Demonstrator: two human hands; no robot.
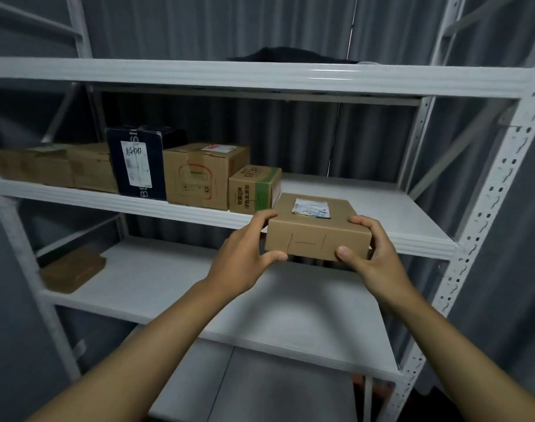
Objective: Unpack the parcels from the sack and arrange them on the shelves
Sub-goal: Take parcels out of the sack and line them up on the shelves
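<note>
Brown cardboard is filling both hands: the left hand (248,254) and the right hand (372,254) are each clamping one end of a flat parcel (316,229), thumbs pressing on its near face and fingers curling over its top edges. The parcel, with a white label on top and pen strokes on its front, is hovering at the front lip of the middle shelf (382,214), just right of a small green-banded box (254,190) that is ending a row of parcels: a larger carton (199,175), a dark upright box (137,164) and two low cartons (53,166) further left. Whether the parcel's far edge is already resting on the shelf is not clear. From here the likeliest slip is letting go too early, with most of the parcel overhanging the lip, so that it is tipping down toward the lower shelf (199,287), where a padded envelope (73,271) is lying. Sliding it in crooked could also be nudging the green-banded box out of line.
</note>
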